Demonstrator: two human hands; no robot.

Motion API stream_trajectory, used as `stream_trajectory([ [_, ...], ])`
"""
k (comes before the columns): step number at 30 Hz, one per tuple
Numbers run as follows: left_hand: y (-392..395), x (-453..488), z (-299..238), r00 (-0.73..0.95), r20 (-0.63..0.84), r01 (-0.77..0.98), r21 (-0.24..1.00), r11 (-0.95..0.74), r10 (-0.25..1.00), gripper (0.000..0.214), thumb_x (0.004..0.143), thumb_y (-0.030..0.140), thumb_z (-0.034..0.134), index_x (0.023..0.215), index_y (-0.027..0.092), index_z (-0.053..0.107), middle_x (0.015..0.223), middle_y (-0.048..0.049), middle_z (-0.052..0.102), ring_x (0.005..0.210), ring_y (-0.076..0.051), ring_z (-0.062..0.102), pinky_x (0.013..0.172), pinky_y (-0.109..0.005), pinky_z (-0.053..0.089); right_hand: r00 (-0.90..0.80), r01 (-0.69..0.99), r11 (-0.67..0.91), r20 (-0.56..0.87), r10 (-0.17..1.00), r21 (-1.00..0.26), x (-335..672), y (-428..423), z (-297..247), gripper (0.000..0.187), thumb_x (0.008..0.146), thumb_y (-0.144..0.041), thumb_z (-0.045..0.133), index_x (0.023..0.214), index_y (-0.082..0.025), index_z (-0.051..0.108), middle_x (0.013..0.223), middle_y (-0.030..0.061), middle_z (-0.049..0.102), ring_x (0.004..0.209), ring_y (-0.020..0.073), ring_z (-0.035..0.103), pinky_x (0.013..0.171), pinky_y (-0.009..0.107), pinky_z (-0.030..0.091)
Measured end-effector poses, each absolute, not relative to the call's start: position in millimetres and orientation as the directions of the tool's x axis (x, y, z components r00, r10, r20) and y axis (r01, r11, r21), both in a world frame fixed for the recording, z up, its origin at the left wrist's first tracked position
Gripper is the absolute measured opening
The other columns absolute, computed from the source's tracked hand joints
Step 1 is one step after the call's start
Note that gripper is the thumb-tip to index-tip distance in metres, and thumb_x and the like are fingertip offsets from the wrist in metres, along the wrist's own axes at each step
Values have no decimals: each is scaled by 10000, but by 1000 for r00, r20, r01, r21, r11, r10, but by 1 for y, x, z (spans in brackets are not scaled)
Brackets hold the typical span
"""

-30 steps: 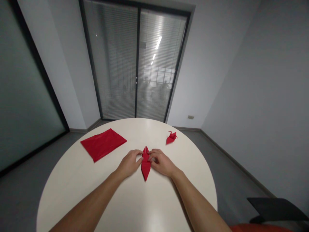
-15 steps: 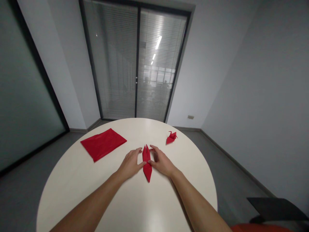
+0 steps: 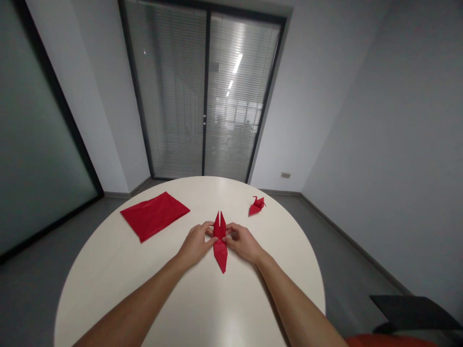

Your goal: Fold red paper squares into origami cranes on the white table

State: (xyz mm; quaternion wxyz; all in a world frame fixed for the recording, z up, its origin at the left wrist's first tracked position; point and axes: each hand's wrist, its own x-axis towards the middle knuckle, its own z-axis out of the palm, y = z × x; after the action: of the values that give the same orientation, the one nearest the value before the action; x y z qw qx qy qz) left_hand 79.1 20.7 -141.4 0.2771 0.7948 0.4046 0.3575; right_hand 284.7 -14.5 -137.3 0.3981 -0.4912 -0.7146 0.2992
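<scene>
Between my hands is a narrow folded red origami paper [image 3: 220, 251], with two split points facing away from me and one wide point towards me. My left hand [image 3: 197, 244] pinches its left edge, thumb on top and fingers at the side. On the opposite edge, my right hand [image 3: 243, 242] grips it the same way, its thumb near the middle crease. The undersides of the fingertips are hidden. Beyond my right hand stands a finished red paper crane [image 3: 257, 206]. To the left lies a stack of flat red paper [image 3: 155, 215].
A round white table [image 3: 173, 308] bears all the paper. Past its far edge are a glass door with blinds [image 3: 173, 96] and grey walls. At the lower right, a black chair part [image 3: 412, 308] stands beside the table.
My fingers have drawn in and closed on the folded paper's two edges. The two far points now show longer, with a wider gap between them. The crane and paper stack stay put.
</scene>
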Motion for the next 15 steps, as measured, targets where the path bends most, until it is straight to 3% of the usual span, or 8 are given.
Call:
stream_trajectory([
  [5, 19, 80, -137, 430, 341, 474, 703, -531, 836, 159, 868, 143, 638, 985, 203, 727, 965, -54, 761, 915, -219, 681, 869, -333, 486, -167, 500, 310, 261, 951, -809, 289, -14, -140, 428, 839, -184, 693, 1248, -212, 571, 937, 15, 726, 734, 150, 613, 712, 280, 481],
  [15, 20, 80, -140, 448, 313, 549, 642, -535, 837, 134, 886, 178, 614, 917, 188, 744, 909, -68, 752, 878, -230, 672, 834, -337, 485, -186, 467, 317, 259, 948, -826, 288, -10, -146, 243, 850, -165, 663, 1091, -184, 642, 915, 34, 715, 786, 159, 641, 722, 274, 493],
])
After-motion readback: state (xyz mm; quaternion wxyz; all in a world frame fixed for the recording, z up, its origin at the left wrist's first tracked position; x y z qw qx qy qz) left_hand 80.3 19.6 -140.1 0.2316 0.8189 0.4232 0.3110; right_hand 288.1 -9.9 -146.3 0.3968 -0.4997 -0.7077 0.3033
